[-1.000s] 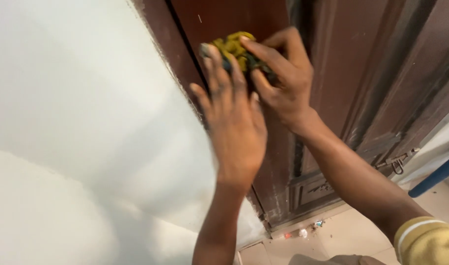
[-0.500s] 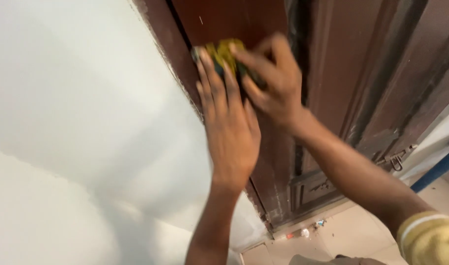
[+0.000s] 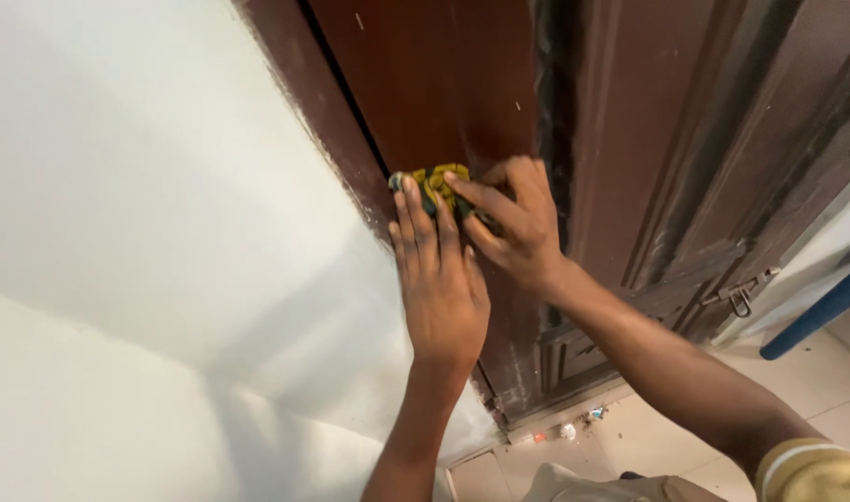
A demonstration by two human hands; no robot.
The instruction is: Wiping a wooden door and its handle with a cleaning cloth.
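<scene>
**Both hands pressed on a yellow-green pad against the door frame's inner edge**

I find the pad (image 3: 436,186), a crumpled yellow-green piece with a darker patch, held flat against the dark brown door frame (image 3: 425,84), close to the frame's left edge where it meets the white wall (image 3: 146,186). Whether it is a sponge, a cloth or an abrasive sheet I cannot tell.

Left hand (image 3: 441,284): laid palm-down on the frame directly below the pad, fingers straight and close together, their tips resting on the pad's lower edge. The grip is flat and pressing, not closed round anything.

Right hand (image 3: 516,228): comes in from the right, fingers spread and bent over the pad's right side, the forefinger lying across its top. This grip is narrow, pinning the pad to the wood; I judge it the one that carries the pad.

Governing relation: the pad lies above the left fingertips and to the left of the right palm. Its long axis runs roughly across the frame. Both hands touch it; neither is nearer.

Hidden or doubtful: the pad's right half and underside are covered by fingers. The right thumb is not visible. The panelled door (image 3: 704,139) stands just right of the frame, with a metal latch (image 3: 741,296) low on it. Small bits of litter (image 3: 567,431) on the tiled floor (image 3: 666,437) are too small to identify. A blue object (image 3: 815,316) is cut off at the right edge.
</scene>
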